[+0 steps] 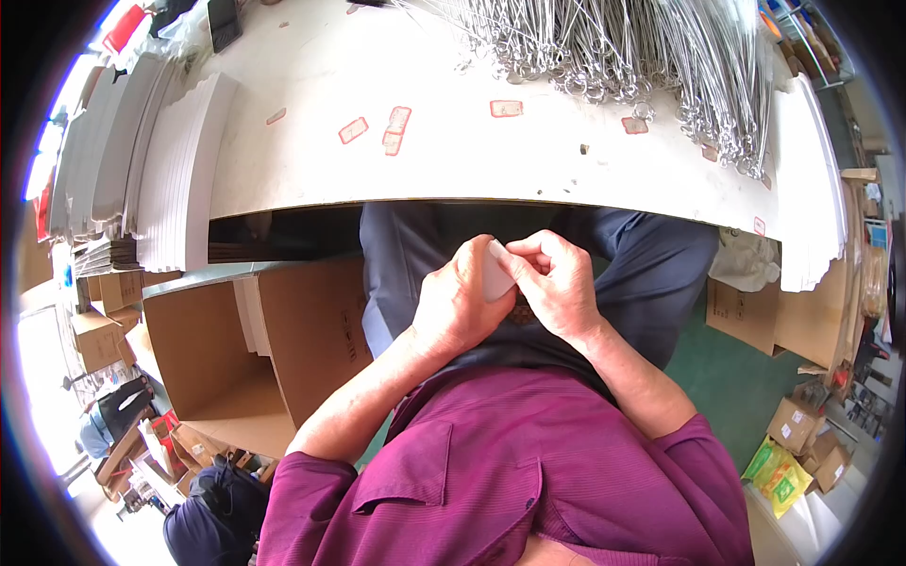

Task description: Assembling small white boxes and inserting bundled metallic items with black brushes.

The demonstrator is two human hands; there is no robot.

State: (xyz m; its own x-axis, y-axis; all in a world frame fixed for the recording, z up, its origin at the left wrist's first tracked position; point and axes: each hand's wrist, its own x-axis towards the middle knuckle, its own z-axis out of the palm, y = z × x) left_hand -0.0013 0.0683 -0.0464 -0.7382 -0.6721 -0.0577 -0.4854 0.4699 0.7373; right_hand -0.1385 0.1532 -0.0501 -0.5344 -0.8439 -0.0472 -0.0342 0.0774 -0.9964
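Note:
Above my lap, just off the table's near edge, my left hand (pixel 455 294) is closed around a small flat white piece (pixel 495 279). Whether it is paper, card or plastic I cannot make out. My right hand (pixel 564 291) is closed in a pinch at the upper edge of that same white piece, thumb and forefinger meeting there. On the table (pixel 321 75) beyond, a large heap of thin metal wires with looped ends (pixel 604 47) lies at the far right. Several small red-bordered paper labels (pixel 397 130) are scattered on the tabletop.
Stacks of white sheets (pixel 175 170) stand at the table's left, and another white stack (pixel 807 179) at its right end. An open cardboard box (pixel 311 340) sits by my left leg. More boxes (pixel 795 424) and a yellow-green bag (pixel 778 474) lie at the right.

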